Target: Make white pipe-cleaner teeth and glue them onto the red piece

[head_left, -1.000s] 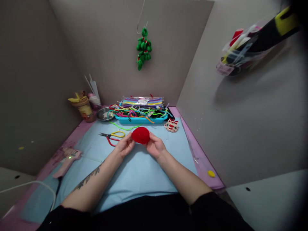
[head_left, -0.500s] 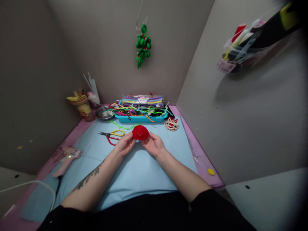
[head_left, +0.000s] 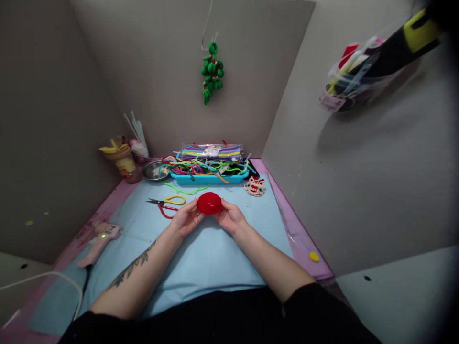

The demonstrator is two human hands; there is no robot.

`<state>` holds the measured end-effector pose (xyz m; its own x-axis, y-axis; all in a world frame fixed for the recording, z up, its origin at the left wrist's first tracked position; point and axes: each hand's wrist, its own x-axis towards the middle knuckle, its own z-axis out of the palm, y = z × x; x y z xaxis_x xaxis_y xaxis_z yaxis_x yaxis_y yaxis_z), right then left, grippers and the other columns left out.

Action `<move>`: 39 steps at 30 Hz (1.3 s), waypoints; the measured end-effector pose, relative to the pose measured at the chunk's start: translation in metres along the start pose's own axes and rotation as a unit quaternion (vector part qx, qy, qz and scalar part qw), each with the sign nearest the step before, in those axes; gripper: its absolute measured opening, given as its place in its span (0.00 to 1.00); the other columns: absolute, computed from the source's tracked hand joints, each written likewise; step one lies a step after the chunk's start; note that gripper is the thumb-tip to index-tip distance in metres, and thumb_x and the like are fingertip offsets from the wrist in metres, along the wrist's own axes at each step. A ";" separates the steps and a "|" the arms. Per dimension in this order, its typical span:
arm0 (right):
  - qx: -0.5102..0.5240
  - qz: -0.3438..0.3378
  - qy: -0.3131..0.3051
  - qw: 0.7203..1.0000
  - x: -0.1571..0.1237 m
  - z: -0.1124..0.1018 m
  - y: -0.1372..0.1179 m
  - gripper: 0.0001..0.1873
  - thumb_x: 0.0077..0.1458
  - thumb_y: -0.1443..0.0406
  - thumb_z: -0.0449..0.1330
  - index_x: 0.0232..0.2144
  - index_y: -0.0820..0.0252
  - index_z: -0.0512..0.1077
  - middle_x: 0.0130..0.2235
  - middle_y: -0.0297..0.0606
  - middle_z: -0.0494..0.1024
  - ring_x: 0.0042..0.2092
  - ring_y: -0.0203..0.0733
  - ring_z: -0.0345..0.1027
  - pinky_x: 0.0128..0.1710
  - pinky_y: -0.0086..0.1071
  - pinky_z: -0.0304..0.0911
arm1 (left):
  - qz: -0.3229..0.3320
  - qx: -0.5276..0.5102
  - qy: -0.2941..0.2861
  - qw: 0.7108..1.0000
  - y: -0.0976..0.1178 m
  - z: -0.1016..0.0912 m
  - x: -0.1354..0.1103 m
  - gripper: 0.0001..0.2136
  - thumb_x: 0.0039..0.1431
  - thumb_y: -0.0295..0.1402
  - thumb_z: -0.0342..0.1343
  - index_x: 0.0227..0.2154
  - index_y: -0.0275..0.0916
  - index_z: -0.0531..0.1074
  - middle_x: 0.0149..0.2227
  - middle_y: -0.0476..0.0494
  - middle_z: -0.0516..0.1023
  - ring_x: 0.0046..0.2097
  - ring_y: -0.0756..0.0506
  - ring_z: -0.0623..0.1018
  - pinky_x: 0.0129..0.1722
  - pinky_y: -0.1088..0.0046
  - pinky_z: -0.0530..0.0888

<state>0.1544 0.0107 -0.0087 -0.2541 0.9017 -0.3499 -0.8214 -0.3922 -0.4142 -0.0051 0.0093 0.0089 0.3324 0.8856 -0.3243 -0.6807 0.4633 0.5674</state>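
Note:
A round red fuzzy piece [head_left: 209, 203] is held above the light blue mat [head_left: 201, 258] between both hands. My left hand [head_left: 184, 221] pinches its left edge with curled fingers. My right hand [head_left: 231, 218] grips its right edge the same way. Scissors [head_left: 167, 203] with yellow and red handles lie just left of my left hand. A loose green pipe cleaner [head_left: 184, 190] lies behind the red piece.
A teal tray [head_left: 208, 177] of several coloured pipe cleaners stands at the back, with a small red-and-white figure [head_left: 255, 186] to its right. A metal dish [head_left: 153, 171], a yellow cup [head_left: 124, 161] and a pink glue gun [head_left: 97, 239] are at left. Grey walls enclose the desk.
The red piece has been turned and tilted between my fingers, showing a flatter, narrower face now. Both hands stay in about the same place.

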 end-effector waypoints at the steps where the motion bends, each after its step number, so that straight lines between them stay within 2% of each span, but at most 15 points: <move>1: -0.006 -0.012 -0.012 1.000 0.000 0.000 0.001 0.10 0.58 0.72 0.52 0.38 0.62 0.72 0.32 0.35 0.81 0.30 0.33 0.73 0.28 0.25 0.68 | -0.002 0.003 -0.005 1.000 -0.001 0.000 0.000 0.10 0.60 0.26 0.51 0.43 0.33 0.72 0.36 0.42 0.81 0.35 0.49 0.80 0.36 0.76 0.78; 4: -0.043 -0.065 -0.052 0.996 -0.002 0.001 0.006 0.10 0.52 0.73 0.59 0.37 0.58 0.72 0.34 0.32 0.80 0.32 0.33 0.72 0.30 0.25 0.67 | 0.006 0.021 -0.031 0.999 -0.004 -0.001 0.000 0.11 0.57 0.23 0.53 0.44 0.34 0.72 0.38 0.42 0.80 0.37 0.48 0.80 0.38 0.74 0.78; 8: -0.116 -0.117 -0.095 0.982 -0.011 0.006 0.012 0.20 0.43 0.73 0.65 0.41 0.56 0.72 0.40 0.33 0.79 0.38 0.35 0.72 0.33 0.26 0.64 | 0.040 0.029 -0.040 0.998 -0.005 -0.003 0.004 0.13 0.55 0.20 0.54 0.44 0.33 0.72 0.39 0.43 0.80 0.36 0.50 0.79 0.36 0.78 0.77; 11: -0.112 -0.097 -0.145 0.978 -0.019 0.010 0.011 0.24 0.40 0.75 0.64 0.42 0.57 0.72 0.42 0.35 0.79 0.41 0.38 0.71 0.34 0.27 0.64 | 0.046 -0.004 -0.009 0.999 0.001 -0.004 0.007 0.13 0.57 0.19 0.50 0.44 0.32 0.72 0.37 0.42 0.80 0.37 0.50 0.80 0.36 0.80 0.77; 14: -0.074 -0.013 -0.178 0.981 -0.023 0.012 0.005 0.16 0.45 0.69 0.62 0.40 0.59 0.72 0.38 0.37 0.79 0.40 0.40 0.72 0.32 0.30 0.65 | 0.040 -0.033 0.011 0.999 0.008 -0.005 0.008 0.16 0.58 0.19 0.46 0.48 0.30 0.70 0.36 0.41 0.81 0.37 0.50 0.80 0.40 0.80 0.77; 16: -0.060 0.056 -0.170 0.982 -0.023 0.011 0.002 0.11 0.53 0.61 0.59 0.38 0.60 0.71 0.34 0.37 0.79 0.36 0.41 0.72 0.29 0.31 0.65 | 0.022 -0.026 0.009 0.999 0.011 -0.005 0.008 0.17 0.59 0.20 0.45 0.50 0.27 0.69 0.36 0.39 0.81 0.38 0.48 0.80 0.42 0.77 0.77; 18: -0.057 0.102 -0.149 0.982 -0.022 0.010 0.001 0.13 0.58 0.58 0.54 0.38 0.60 0.70 0.31 0.37 0.79 0.32 0.40 0.72 0.27 0.31 0.64 | -0.005 -0.008 0.003 1.000 0.011 -0.006 0.008 0.18 0.59 0.20 0.43 0.51 0.26 0.67 0.36 0.37 0.81 0.38 0.46 0.81 0.44 0.73 0.77; 21: -0.050 0.120 -0.124 0.984 -0.019 0.008 0.003 0.09 0.60 0.63 0.53 0.40 0.60 0.69 0.30 0.34 0.79 0.27 0.35 0.70 0.23 0.27 0.62 | -0.025 -0.001 0.004 1.000 0.010 -0.006 0.009 0.18 0.62 0.24 0.42 0.52 0.26 0.66 0.35 0.37 0.81 0.37 0.45 0.81 0.44 0.71 0.77; 26: -0.024 0.097 -0.092 0.991 -0.015 0.007 0.005 0.08 0.61 0.66 0.52 0.40 0.60 0.70 0.27 0.34 0.79 0.23 0.33 0.67 0.21 0.25 0.62 | -0.017 -0.031 -0.027 0.999 0.009 -0.006 0.007 0.18 0.65 0.34 0.44 0.50 0.27 0.68 0.38 0.35 0.80 0.38 0.46 0.80 0.42 0.73 0.76; 31: -0.016 0.077 -0.063 0.995 -0.013 0.009 0.002 0.10 0.63 0.67 0.49 0.37 0.62 0.70 0.25 0.36 0.78 0.22 0.33 0.68 0.20 0.24 0.62 | -0.002 0.013 -0.057 0.998 0.007 -0.005 -0.002 0.12 0.60 0.29 0.52 0.46 0.33 0.71 0.39 0.41 0.81 0.38 0.47 0.79 0.39 0.74 0.76; 35: -0.020 0.056 -0.053 0.997 -0.011 0.007 0.003 0.07 0.61 0.67 0.52 0.34 0.62 0.70 0.22 0.34 0.76 0.21 0.33 0.67 0.19 0.23 0.61 | 0.048 0.063 -0.123 0.989 0.003 -0.003 -0.007 0.22 0.53 0.26 0.60 0.52 0.37 0.67 0.46 0.42 0.78 0.42 0.47 0.78 0.42 0.74 0.75; 37: -0.019 0.044 -0.046 0.998 -0.009 0.005 0.003 0.04 0.60 0.67 0.55 0.35 0.61 0.70 0.23 0.33 0.76 0.22 0.32 0.67 0.20 0.23 0.61 | 0.066 0.084 -0.127 0.986 0.001 -0.003 -0.006 0.28 0.49 0.25 0.63 0.55 0.38 0.65 0.45 0.42 0.78 0.41 0.48 0.78 0.43 0.74 0.74; 39: -0.021 0.038 -0.043 0.998 -0.007 0.003 0.004 0.03 0.59 0.66 0.56 0.36 0.60 0.70 0.25 0.32 0.77 0.23 0.32 0.68 0.21 0.23 0.62 | 0.085 0.100 -0.107 0.986 -0.001 -0.002 -0.005 0.32 0.47 0.25 0.65 0.56 0.38 0.63 0.43 0.42 0.79 0.39 0.49 0.79 0.42 0.75 0.74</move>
<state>0.1510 0.0035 -0.0051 -0.3590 0.8806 -0.3094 -0.7762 -0.4657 -0.4250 -0.0070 0.0042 0.0083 0.3696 0.9274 -0.0570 -0.6036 0.2863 0.7441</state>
